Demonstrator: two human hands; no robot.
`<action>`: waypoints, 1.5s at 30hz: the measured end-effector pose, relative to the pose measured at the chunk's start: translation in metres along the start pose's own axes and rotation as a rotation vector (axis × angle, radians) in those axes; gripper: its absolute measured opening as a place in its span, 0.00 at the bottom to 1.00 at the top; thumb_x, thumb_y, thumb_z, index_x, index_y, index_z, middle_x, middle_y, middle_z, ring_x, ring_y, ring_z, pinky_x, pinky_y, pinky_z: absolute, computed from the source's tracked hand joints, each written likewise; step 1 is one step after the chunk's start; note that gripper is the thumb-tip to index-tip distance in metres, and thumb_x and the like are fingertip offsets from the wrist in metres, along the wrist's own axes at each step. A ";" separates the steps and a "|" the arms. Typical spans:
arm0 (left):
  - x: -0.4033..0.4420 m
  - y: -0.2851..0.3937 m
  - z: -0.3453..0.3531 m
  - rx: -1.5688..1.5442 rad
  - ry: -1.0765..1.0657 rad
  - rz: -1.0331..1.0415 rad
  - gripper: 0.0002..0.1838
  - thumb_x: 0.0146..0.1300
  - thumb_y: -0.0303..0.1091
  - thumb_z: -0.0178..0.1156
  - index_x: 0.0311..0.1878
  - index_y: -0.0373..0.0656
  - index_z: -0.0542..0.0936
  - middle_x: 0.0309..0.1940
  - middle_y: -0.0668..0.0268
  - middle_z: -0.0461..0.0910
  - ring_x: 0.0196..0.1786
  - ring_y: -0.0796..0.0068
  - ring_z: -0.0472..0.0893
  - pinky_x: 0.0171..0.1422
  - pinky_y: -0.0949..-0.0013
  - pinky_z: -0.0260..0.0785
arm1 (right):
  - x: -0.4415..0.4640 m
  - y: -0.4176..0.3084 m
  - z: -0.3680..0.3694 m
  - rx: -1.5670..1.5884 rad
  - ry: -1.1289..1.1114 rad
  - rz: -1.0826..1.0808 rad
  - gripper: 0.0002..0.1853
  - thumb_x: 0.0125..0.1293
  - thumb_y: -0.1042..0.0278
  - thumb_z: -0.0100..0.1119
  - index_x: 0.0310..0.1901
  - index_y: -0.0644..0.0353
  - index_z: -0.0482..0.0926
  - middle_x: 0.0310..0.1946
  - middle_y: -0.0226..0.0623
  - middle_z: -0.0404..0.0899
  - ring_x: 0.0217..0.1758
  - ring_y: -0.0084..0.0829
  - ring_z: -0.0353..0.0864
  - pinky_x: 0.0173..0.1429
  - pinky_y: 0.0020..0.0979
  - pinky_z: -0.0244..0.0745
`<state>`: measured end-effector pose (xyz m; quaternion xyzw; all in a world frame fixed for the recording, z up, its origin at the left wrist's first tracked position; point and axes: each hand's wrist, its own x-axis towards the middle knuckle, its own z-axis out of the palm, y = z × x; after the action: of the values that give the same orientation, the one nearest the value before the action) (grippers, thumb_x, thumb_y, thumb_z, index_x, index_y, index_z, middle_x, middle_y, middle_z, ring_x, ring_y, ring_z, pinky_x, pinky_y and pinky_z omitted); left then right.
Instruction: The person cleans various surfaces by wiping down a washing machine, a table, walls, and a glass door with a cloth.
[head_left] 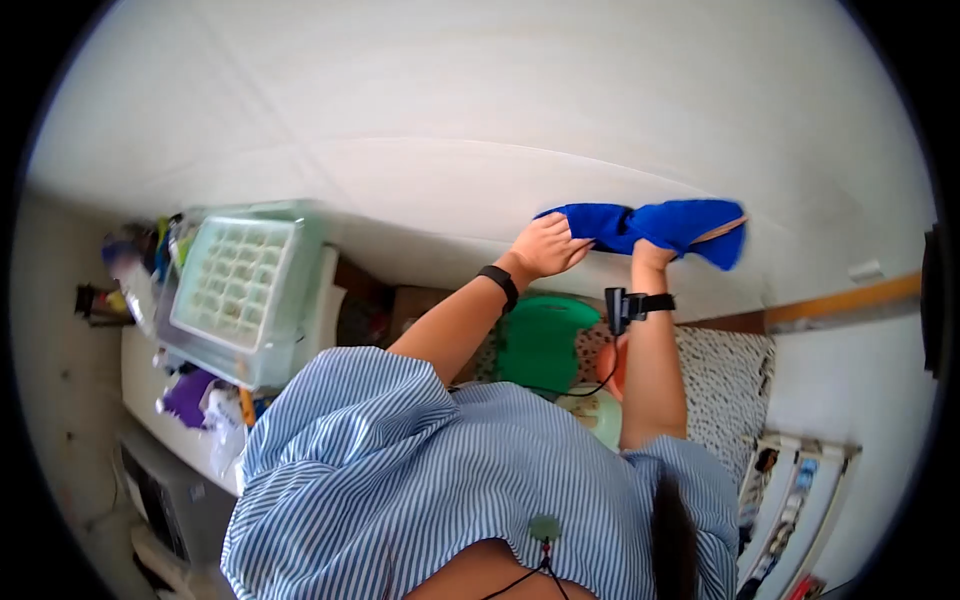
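Note:
A bright blue cloth [615, 222] is stretched sideways between my two hands, in front of the pale wall. It is bunched in the middle and wider at its right end. My left hand [548, 247], with a black band on the wrist, is closed on the cloth's left end. My right hand [657, 254] grips the cloth further right, and folds cover most of its fingers. A tan strip shows between the folds at the right end. Strapped to my right wrist is a small black device [625, 308] with a cable hanging from it.
Under my arms stand a green plastic stool [545, 345] and an orange container [613, 365]. To the left, a clear bin with a gridded tray [235, 282] sits on a cluttered white table [150, 370]. A white rack [800, 500] stands at lower right.

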<state>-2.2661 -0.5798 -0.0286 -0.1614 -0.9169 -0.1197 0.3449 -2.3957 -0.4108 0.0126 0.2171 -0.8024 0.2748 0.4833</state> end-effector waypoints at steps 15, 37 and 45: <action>-0.098 -0.164 -0.209 -0.194 0.908 -0.910 0.42 0.73 0.46 0.44 0.78 0.35 0.35 0.79 0.48 0.28 0.82 0.55 0.33 0.83 0.55 0.26 | 0.025 -0.385 0.057 1.262 -0.357 -0.492 0.24 0.74 0.66 0.43 0.71 0.54 0.66 0.75 0.29 0.62 0.68 0.31 0.71 0.70 0.29 0.67; 0.051 0.033 -0.023 -0.098 0.032 -0.594 0.46 0.65 0.51 0.58 0.69 0.17 0.54 0.68 0.20 0.49 0.73 0.21 0.46 0.73 0.27 0.31 | 0.051 0.019 -0.013 0.768 0.380 0.578 0.44 0.60 0.62 0.57 0.75 0.68 0.51 0.76 0.56 0.49 0.80 0.53 0.46 0.81 0.49 0.40; 0.273 0.128 -0.149 0.014 0.430 -0.075 0.40 0.67 0.45 0.56 0.75 0.31 0.56 0.71 0.43 0.61 0.71 0.44 0.63 0.73 0.50 0.53 | 0.386 0.034 -0.146 0.092 0.558 0.154 0.35 0.70 0.62 0.44 0.73 0.75 0.50 0.76 0.57 0.51 0.80 0.50 0.47 0.81 0.47 0.38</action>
<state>-2.3230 -0.4530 0.2783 -0.0954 -0.8283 -0.1581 0.5289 -2.4899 -0.3218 0.4060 0.0933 -0.6394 0.3961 0.6524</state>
